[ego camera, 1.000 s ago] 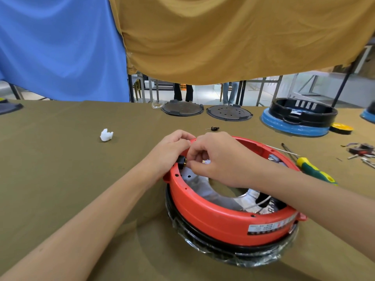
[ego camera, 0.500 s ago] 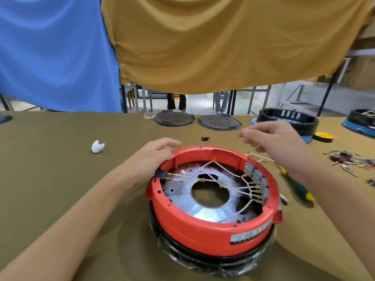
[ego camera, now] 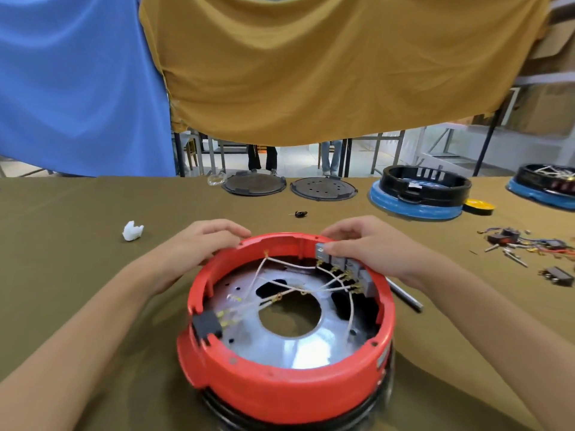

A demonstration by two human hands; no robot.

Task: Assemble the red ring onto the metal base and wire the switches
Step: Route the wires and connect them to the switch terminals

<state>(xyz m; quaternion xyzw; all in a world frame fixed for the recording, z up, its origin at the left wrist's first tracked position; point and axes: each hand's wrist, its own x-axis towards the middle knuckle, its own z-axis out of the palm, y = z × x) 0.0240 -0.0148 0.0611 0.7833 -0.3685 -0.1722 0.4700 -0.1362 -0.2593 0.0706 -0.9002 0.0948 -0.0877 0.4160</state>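
Head view: I see the red ring (ego camera: 280,390) seated on the metal base (ego camera: 298,346) at the near centre of an olive-covered table (ego camera: 62,244). My left hand (ego camera: 199,244) rests on the ring's rim at ten o'clock, fingers curled over its outer edge. My right hand (ego camera: 370,247) holds the rim at two o'clock, thumb and fingers pinched on the grey switches (ego camera: 342,265) set inside the wall. White wires (ego camera: 292,284) cross the base's central hole. A black connector block (ego camera: 207,325) sits at eight o'clock. Open cloth lies to the left, where only a white scrap (ego camera: 133,230) sits. Loose parts (ego camera: 529,247) crowd three o'clock. A metal rod (ego camera: 406,295) is partly hidden under my right wrist. The ring's bottom edge is cut off and blurred.
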